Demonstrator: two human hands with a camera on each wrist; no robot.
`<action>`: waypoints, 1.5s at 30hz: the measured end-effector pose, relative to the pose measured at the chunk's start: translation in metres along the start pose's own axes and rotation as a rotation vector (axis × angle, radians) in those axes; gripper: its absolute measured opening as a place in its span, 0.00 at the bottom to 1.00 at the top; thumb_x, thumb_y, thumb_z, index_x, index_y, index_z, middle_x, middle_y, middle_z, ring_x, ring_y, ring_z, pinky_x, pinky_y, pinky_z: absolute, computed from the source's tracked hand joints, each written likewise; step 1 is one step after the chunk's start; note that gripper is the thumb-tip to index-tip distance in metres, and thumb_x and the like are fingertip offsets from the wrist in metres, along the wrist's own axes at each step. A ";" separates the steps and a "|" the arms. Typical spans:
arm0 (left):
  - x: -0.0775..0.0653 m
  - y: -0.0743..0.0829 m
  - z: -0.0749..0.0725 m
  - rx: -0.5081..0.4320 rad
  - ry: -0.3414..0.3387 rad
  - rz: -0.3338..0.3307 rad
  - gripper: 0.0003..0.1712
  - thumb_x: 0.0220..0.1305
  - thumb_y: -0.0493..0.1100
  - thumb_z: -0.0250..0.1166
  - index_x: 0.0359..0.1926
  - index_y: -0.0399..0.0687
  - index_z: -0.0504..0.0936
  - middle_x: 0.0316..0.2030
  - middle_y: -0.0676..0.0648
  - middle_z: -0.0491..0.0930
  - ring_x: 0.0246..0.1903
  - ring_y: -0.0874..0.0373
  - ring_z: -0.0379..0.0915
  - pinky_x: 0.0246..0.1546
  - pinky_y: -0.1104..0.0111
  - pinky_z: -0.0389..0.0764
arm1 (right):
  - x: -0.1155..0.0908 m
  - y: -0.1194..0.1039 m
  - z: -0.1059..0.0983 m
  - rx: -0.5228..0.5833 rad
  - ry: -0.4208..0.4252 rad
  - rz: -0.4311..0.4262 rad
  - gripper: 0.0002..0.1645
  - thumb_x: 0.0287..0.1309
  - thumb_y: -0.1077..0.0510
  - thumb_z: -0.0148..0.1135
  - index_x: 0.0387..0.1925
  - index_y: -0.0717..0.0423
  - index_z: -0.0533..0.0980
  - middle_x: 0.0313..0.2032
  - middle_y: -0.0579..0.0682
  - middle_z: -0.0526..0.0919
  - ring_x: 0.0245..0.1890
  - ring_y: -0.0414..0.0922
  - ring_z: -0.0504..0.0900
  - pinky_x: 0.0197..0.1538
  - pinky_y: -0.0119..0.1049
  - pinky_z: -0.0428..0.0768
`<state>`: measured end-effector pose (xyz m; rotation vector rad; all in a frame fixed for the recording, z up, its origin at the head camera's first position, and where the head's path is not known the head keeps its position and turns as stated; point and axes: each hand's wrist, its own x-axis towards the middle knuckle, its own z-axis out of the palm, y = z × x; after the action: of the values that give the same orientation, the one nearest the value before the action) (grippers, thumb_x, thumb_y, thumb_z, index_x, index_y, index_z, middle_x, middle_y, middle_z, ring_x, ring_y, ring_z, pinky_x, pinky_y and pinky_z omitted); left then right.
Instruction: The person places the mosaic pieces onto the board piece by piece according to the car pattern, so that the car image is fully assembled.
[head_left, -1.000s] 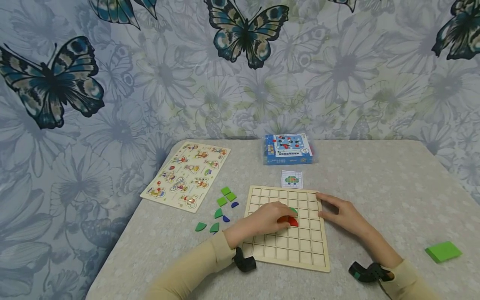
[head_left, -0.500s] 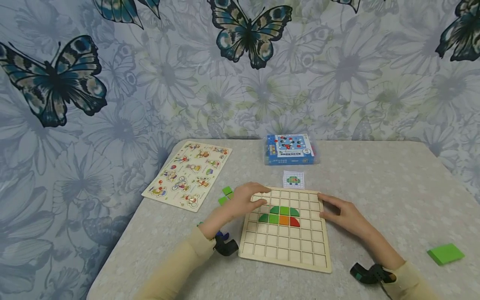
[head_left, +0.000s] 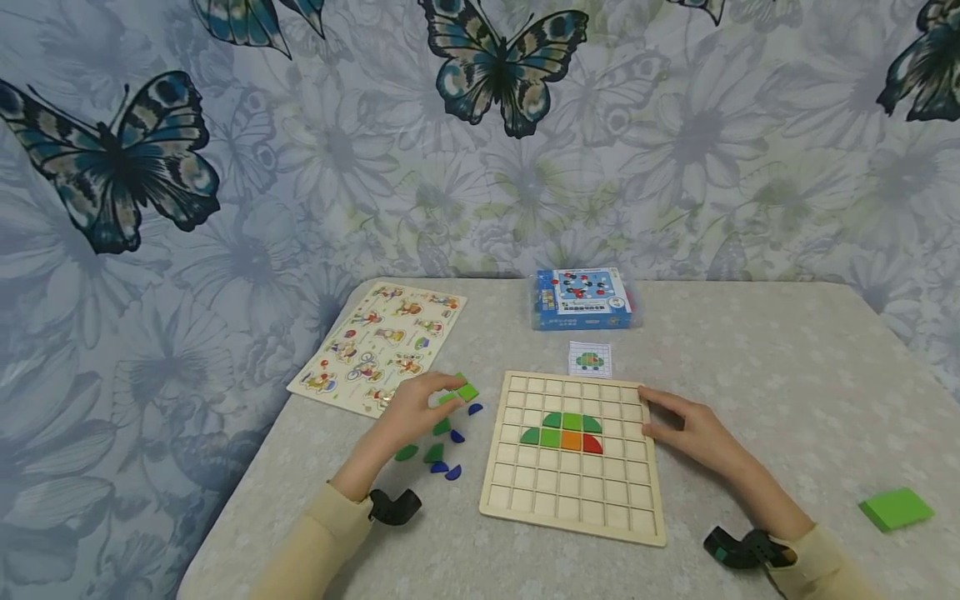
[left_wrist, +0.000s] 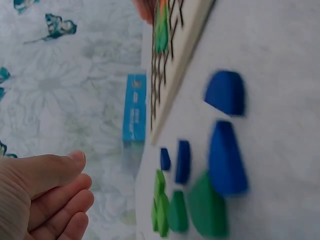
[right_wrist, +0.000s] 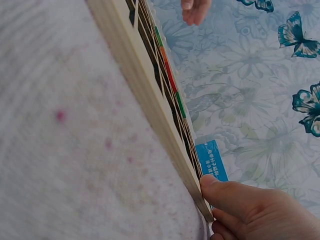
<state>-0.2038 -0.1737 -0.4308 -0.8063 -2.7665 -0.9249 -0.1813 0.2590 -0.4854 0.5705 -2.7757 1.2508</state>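
A wooden grid board (head_left: 517,492) bears a domed figure of green, orange and red pieces, with an orange square (head_left: 572,440) beside a red quarter-circle (head_left: 592,444). My left hand (head_left: 412,408) reaches over the light green squares (head_left: 468,392) left of the board, thumb and fingers apart. In the left wrist view nothing shows in this hand (left_wrist: 45,195); whether it touches a square is unclear. My right hand (head_left: 693,429) rests at the board's upper right corner, thumb and index finger against its edge. Dark green pieces (head_left: 433,452) and blue half-circles (head_left: 453,472) lie near my left hand.
Behind the board lies a small pattern card (head_left: 590,360), then a blue box (head_left: 585,300). A wooden picture board (head_left: 345,333) lies at the back left. At the far right sits a green block (head_left: 896,509). A patterned wall (head_left: 705,167) stands behind the table.
My left hand has left the figure on the board and moved left to the loose pieces, uncovering the figure. The right hand keeps its place at the board's edge.
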 end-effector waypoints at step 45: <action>-0.032 -0.031 0.022 0.144 0.058 -0.010 0.19 0.55 0.40 0.71 0.48 0.39 0.83 0.43 0.43 0.82 0.44 0.49 0.78 0.46 0.57 0.78 | 0.000 -0.001 0.000 -0.012 -0.004 -0.014 0.36 0.55 0.53 0.68 0.63 0.63 0.69 0.61 0.60 0.70 0.62 0.61 0.65 0.58 0.57 0.65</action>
<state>-0.1917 -0.1961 -0.4739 -0.7311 -2.7512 -0.7283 -0.1813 0.2585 -0.4848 0.5922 -2.7755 1.2311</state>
